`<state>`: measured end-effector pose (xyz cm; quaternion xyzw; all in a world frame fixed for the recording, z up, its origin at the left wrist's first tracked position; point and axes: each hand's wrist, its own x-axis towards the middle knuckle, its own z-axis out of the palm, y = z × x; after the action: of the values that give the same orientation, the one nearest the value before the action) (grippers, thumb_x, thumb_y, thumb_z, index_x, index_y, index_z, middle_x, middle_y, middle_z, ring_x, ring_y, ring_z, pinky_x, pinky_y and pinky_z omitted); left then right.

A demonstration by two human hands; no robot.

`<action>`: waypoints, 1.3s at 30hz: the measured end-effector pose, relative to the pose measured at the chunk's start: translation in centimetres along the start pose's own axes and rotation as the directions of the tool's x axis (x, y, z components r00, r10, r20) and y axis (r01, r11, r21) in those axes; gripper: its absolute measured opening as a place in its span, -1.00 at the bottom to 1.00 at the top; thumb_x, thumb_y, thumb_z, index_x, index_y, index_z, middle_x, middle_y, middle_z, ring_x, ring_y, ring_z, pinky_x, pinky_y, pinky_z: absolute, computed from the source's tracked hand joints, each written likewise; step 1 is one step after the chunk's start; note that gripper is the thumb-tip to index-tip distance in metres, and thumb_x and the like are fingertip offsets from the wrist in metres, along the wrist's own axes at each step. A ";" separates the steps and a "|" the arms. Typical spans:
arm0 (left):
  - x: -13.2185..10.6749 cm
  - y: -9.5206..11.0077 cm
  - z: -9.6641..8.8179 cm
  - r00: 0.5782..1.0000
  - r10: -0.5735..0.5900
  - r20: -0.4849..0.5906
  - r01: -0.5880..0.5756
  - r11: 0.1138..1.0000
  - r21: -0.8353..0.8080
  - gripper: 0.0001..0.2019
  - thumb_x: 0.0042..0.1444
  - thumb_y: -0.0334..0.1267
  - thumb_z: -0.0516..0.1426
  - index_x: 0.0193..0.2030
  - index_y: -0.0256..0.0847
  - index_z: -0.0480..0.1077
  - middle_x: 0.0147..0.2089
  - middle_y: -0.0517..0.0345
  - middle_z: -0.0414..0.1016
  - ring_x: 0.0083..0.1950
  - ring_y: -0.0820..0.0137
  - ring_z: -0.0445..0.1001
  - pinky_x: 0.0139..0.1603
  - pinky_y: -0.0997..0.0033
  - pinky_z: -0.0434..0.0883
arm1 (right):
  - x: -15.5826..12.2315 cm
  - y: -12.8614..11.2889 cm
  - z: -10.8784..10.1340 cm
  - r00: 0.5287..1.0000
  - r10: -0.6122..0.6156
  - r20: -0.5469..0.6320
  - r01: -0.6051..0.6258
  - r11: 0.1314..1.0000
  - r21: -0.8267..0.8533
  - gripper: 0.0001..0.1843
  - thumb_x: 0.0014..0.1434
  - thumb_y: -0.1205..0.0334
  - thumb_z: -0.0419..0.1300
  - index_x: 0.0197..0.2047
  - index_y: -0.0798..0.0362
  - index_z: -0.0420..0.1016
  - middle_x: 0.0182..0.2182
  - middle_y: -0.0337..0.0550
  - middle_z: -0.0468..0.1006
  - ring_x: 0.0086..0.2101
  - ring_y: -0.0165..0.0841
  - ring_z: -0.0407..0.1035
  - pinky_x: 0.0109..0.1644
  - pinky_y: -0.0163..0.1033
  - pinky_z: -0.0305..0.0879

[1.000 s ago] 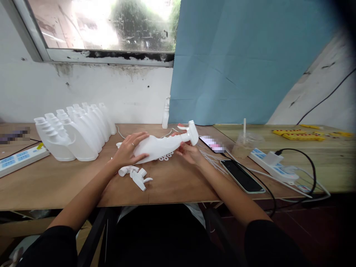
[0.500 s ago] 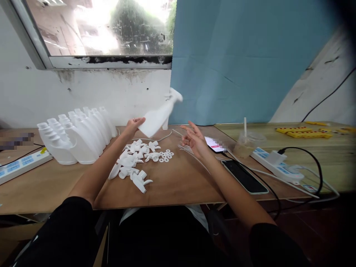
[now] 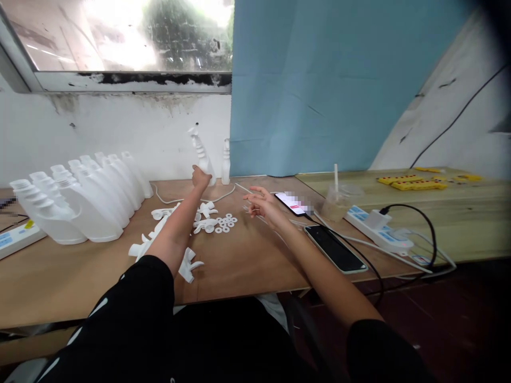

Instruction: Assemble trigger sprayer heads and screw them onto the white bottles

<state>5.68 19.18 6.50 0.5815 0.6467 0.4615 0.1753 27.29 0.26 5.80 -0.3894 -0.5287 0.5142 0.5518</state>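
Note:
At the back of the table, my left hand [image 3: 200,178] is closed round the lower part of a white spray bottle [image 3: 202,151], which leans slightly against the line of the wall. Just right of it stands a second white spray bottle [image 3: 226,166]. My right hand [image 3: 265,208] hovers with its fingers apart, nothing visible in them, near thin clear tubes [image 3: 259,219]. White trigger spray heads [image 3: 187,265] lie in a loose pile, partly hidden behind my left forearm. Several small white rings [image 3: 225,222] are scattered beside them.
Rows of white bottles without tops [image 3: 91,202] stand at the left. To the right are a lit phone [image 3: 290,202], a dark phone [image 3: 334,250], a plastic cup with a straw [image 3: 337,202] and a power strip [image 3: 393,238] with cables. Yellow pieces [image 3: 417,184] lie farther back.
My left hand has carried the spray bottle from mid-air to the back of the table, turning it upright beside the other one. My right hand stays near the tubes. The view has turned slightly right.

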 end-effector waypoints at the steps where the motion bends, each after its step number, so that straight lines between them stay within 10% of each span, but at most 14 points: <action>1: 0.0 0.0 0.7 1.000 -0.007 -0.015 0.007 0.999 0.034 -0.26 -0.09 -0.42 0.29 0.20 -0.44 0.04 0.07 -0.47 0.38 0.15 -0.12 0.39 0.01 0.02 0.42 | -0.1 0.0 0.1 1.000 0.000 0.005 0.000 1.000 -0.019 -0.55 -0.01 0.16 0.30 -0.06 -0.04 0.25 -0.19 -0.19 0.55 -0.59 -0.51 0.35 -0.60 -0.36 0.30; 13: 1.0 -1.4 5.7 0.999 0.038 -0.028 -0.033 0.983 0.180 -0.43 0.01 -0.39 0.26 0.15 -0.45 0.18 0.10 -0.48 0.37 0.17 -0.13 0.39 0.12 0.05 0.34 | 0.0 1.4 1.1 0.994 0.009 0.109 0.027 0.945 -0.327 -0.82 0.16 0.18 0.11 -0.15 0.01 0.32 -0.33 -0.25 0.51 -0.64 -0.50 0.31 -0.55 -0.33 0.25; 18: 2.5 -1.6 7.0 0.999 0.040 -0.018 -0.036 0.980 0.193 -0.45 0.03 -0.37 0.26 0.15 -0.38 0.19 0.13 -0.41 0.37 0.18 -0.09 0.38 0.13 0.07 0.33 | -0.6 4.8 1.2 0.950 -0.141 0.280 0.313 0.461 -0.830 -0.79 0.24 0.27 0.04 -0.32 0.07 0.48 -0.39 -0.07 0.59 -0.37 -0.31 0.44 -0.28 -0.27 0.20; 21: 3.0 -1.4 7.6 0.999 0.030 -0.016 -0.026 0.981 0.191 -0.44 0.02 -0.34 0.27 0.14 -0.38 0.19 0.12 -0.41 0.37 0.17 -0.09 0.39 0.12 0.08 0.34 | -0.6 6.1 1.3 0.939 -0.079 0.336 0.342 0.335 -0.878 -0.76 0.25 0.31 0.01 -0.30 0.07 0.51 -0.32 -0.03 0.62 -0.33 -0.30 0.45 -0.28 -0.28 0.13; 33: 2.4 -0.1 7.3 1.000 0.006 -0.004 -0.006 0.989 0.150 -0.46 0.04 -0.28 0.24 0.13 -0.39 0.18 0.15 -0.45 0.32 0.20 -0.09 0.35 0.15 0.06 0.33 | -0.2 6.4 1.1 0.934 -0.028 0.357 0.348 0.308 -0.886 -0.79 0.27 0.28 0.02 -0.23 0.06 0.48 -0.32 -0.08 0.59 -0.37 -0.35 0.38 -0.33 -0.31 0.05; 39: 0.2 3.4 1.7 0.988 0.127 0.092 -0.139 0.982 0.132 -0.72 0.17 -0.25 0.09 0.01 -0.31 0.29 -0.04 -0.17 0.48 -0.01 0.19 0.50 0.02 0.24 0.42 | -0.1 7.0 0.9 0.931 -0.078 0.358 0.359 0.384 -0.851 -0.81 0.24 0.33 0.05 -0.26 0.08 0.50 -0.33 -0.10 0.59 -0.35 -0.37 0.38 -0.27 -0.34 0.10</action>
<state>8.92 19.64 8.41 0.6528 0.6288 0.4018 0.1303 25.34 1.23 -0.93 -0.4799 -0.8352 0.1148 0.2430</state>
